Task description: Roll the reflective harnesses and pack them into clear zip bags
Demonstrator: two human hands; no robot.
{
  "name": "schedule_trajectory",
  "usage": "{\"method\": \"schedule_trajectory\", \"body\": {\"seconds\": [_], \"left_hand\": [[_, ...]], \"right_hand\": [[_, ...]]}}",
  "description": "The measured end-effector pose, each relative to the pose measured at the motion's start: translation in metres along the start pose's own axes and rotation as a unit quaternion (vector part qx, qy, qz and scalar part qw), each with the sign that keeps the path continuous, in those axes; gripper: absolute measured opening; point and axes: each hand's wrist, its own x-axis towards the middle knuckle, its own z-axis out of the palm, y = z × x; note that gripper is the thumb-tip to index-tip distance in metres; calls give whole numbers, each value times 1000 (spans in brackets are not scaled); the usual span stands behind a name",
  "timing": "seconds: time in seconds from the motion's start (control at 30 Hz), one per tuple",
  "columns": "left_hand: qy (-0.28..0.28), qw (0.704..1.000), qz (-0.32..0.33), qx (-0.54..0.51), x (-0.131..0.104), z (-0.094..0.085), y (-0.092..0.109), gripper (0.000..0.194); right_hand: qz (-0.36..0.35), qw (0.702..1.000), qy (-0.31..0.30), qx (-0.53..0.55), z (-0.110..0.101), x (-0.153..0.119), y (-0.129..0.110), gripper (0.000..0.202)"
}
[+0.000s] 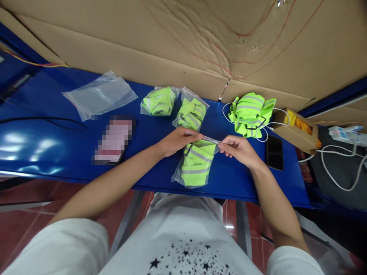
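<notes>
A clear zip bag (178, 176) with a folded neon-yellow reflective strap (197, 164) inside lies at the front edge of the blue table, its mouth toward the far side. My left hand (179, 140) pinches the left part of the bag's top edge. At the right end of that edge, my right hand (237, 148) grips it between thumb and fingers. The edge is drawn straight between both hands. Just beyond stand two more bagged straps, one bag (190, 114) close behind my left hand and another bag (159, 101) to its left.
Flat clear bags (103, 95) lie at the back left, near a phone-like device (114, 141) blurred by pixels. Loose neon straps (249, 112) are heaped at the back right among white cables. A dark phone (274, 152) and a cardboard box (298, 128) sit at the right. Cardboard (120, 49) walls the back.
</notes>
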Motion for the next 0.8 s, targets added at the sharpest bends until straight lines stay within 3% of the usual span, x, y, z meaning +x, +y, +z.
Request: {"method": "schedule_trajectory", "body": {"seconds": [0.13,0.3,0.8], "left_hand": [[-8,999,1,-39,-1,0,-1,47],[-48,996,-19,-76,-1,2,-1,49],[-69,997,29,-15,-4,13,-3,40]], "right_hand": [[28,997,-2,67,-1,0,-2,36],[3,996,38,79,2,2,3,32],[3,997,8,83,16,7,9,26]]}}
